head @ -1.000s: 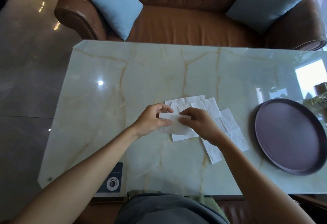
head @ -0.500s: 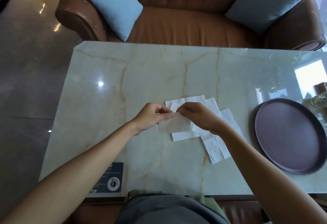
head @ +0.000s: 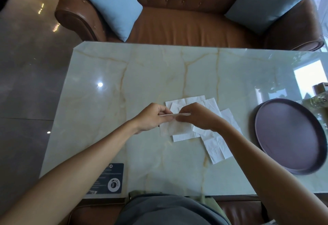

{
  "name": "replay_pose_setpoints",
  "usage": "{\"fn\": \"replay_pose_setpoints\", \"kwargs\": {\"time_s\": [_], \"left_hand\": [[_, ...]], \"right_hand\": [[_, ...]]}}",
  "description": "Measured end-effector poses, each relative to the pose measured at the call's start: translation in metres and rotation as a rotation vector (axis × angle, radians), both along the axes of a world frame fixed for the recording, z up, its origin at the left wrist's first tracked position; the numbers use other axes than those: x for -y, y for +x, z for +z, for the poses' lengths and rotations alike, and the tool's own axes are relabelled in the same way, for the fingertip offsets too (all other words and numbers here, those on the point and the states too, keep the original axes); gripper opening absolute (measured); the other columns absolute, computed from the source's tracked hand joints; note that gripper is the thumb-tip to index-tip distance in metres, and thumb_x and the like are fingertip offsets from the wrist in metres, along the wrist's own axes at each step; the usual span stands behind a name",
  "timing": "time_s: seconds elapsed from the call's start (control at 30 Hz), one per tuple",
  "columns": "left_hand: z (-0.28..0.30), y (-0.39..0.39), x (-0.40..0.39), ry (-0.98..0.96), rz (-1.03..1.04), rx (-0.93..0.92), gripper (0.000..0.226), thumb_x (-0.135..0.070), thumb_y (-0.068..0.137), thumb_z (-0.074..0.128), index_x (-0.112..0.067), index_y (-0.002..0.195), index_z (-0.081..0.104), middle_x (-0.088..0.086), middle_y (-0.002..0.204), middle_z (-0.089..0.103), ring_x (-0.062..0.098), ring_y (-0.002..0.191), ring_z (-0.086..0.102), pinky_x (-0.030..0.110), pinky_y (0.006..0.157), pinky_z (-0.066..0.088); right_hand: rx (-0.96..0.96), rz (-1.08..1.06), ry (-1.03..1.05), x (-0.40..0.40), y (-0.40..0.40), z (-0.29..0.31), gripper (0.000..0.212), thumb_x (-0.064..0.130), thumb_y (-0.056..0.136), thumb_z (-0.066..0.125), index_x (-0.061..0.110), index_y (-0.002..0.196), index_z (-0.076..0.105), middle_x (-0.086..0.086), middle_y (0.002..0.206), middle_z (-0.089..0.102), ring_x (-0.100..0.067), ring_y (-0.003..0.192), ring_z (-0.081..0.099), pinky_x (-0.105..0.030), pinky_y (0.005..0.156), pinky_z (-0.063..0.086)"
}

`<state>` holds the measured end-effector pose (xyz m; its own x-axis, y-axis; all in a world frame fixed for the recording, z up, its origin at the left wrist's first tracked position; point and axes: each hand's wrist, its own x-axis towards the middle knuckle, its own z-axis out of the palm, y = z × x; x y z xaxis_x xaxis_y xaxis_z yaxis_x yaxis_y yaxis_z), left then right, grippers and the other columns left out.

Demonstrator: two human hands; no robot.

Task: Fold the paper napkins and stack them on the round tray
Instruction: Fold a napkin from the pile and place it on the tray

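Much of the loose napkin pile (head: 215,146) is covered by the two hands and the right forearm at the centre of the frame, so the number of sheets cannot be told; its far edge shows above the knuckles and its near corner juts toward the lower right. One paper napkin (head: 174,127) is held up over the pile; its top edge is pinched between the thumb and curled fingers of the left hand (head: 153,118) and of the right hand (head: 197,117), and the fingertips of both are partly hidden behind the sheet; whether its lower edge touches the pile cannot be made out. The round tray (head: 291,135), dark purple, is seen at the right of the frame, well apart from the napkins, with its right rim cut off by the frame edge; no napkin is seen on it. Glassware (head: 319,99) and a brown box (head: 321,89) just above the tray are blurred and cropped. The marble table (head: 124,100) is shown with bare surface to the left of the hands and between pile and tray; a dark card (head: 110,180) is laid at its near left edge. A leather sofa (head: 186,27) with two blue cushions (head: 113,6) is set along the far table edge; its right arm is cut by the frame.
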<state>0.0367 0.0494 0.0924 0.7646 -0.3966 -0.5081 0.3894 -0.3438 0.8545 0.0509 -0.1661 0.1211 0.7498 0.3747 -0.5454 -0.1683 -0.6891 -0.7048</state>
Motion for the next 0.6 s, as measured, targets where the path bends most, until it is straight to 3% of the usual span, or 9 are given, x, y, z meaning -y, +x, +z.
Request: {"fn": "replay_pose_setpoints", "kwargs": {"time_s": [0.07, 0.17, 0.23, 0.33, 0.43, 0.53, 0.6], "left_hand": [[0.0, 0.003, -0.005, -0.001, 0.022, 0.026, 0.011, -0.026, 0.093, 0.073, -0.016, 0.092, 0.076, 0.012, 0.097, 0.079, 0.009, 0.082, 0.069, 0.023, 0.074, 0.051], [0.003, 0.008, -0.012, 0.003, 0.019, 0.068, 0.009, -0.018, 0.094, 0.071, -0.01, 0.094, 0.075, 0.005, 0.092, 0.079, 0.006, 0.081, 0.071, 0.02, 0.075, 0.053], [0.007, 0.01, -0.014, 0.027, -0.018, 0.1, 0.011, -0.018, 0.094, 0.071, -0.008, 0.096, 0.074, 0.003, 0.094, 0.079, -0.001, 0.083, 0.071, 0.015, 0.077, 0.052], [0.015, 0.013, -0.009, 0.103, -0.129, 0.17, 0.011, -0.023, 0.094, 0.071, -0.013, 0.097, 0.075, -0.005, 0.097, 0.077, -0.006, 0.089, 0.069, 0.012, 0.08, 0.049], [0.022, 0.014, 0.001, 0.197, -0.235, 0.232, 0.011, -0.035, 0.092, 0.071, -0.024, 0.095, 0.075, -0.014, 0.1, 0.076, -0.007, 0.094, 0.067, 0.011, 0.08, 0.049], [0.023, 0.015, 0.007, 0.223, -0.257, 0.28, 0.007, -0.033, 0.093, 0.07, -0.028, 0.094, 0.075, -0.019, 0.092, 0.073, -0.017, 0.079, 0.062, 0.005, 0.065, 0.041], [0.022, 0.015, 0.011, 0.225, -0.25, 0.307, 0.007, -0.032, 0.093, 0.07, -0.027, 0.094, 0.076, -0.021, 0.082, 0.069, -0.018, 0.068, 0.057, 0.004, 0.06, 0.038]], "right_hand": [[-0.018, -0.041, 0.015, 0.01, 0.0, 0.002, 0.041, 0.02, 0.096, 0.068, 0.028, 0.056, 0.064, 0.015, 0.055, 0.054, -0.001, 0.054, 0.046, -0.021, 0.06, 0.037], [-0.085, -0.178, 0.08, 0.036, 0.001, 0.002, 0.018, 0.001, 0.09, 0.063, 0.008, 0.083, 0.078, -0.011, 0.078, 0.077, -0.022, 0.073, 0.072, -0.038, 0.082, 0.058], [-0.084, -0.206, 0.046, 0.049, 0.001, 0.0, 0.015, 0.004, 0.088, 0.07, 0.009, 0.1, 0.078, -0.012, 0.093, 0.079, -0.025, 0.09, 0.075, -0.046, 0.097, 0.056], [-0.014, -0.159, 0.029, 0.04, -0.003, 0.002, 0.045, 0.028, 0.084, 0.083, 0.024, 0.127, 0.068, 0.005, 0.122, 0.072, -0.009, 0.116, 0.066, -0.031, 0.105, 0.05], [0.074, -0.028, 0.03, 0.021, -0.008, 0.005, 0.051, 0.037, 0.083, 0.083, 0.027, 0.13, 0.066, 0.01, 0.129, 0.068, -0.005, 0.122, 0.062, -0.023, 0.105, 0.046], [0.029, 0.017, 0.033, 0.015, -0.013, 0.01, 0.039, 0.037, 0.086, 0.08, 0.029, 0.123, 0.069, 0.01, 0.121, 0.072, -0.005, 0.116, 0.065, -0.025, 0.103, 0.048], [0.117, 0.024, -0.043, 0.018, -0.016, 0.011, 0.022, 0.034, 0.091, 0.075, 0.024, 0.111, 0.074, 0.007, 0.109, 0.075, -0.01, 0.106, 0.069, -0.031, 0.097, 0.053]]}}
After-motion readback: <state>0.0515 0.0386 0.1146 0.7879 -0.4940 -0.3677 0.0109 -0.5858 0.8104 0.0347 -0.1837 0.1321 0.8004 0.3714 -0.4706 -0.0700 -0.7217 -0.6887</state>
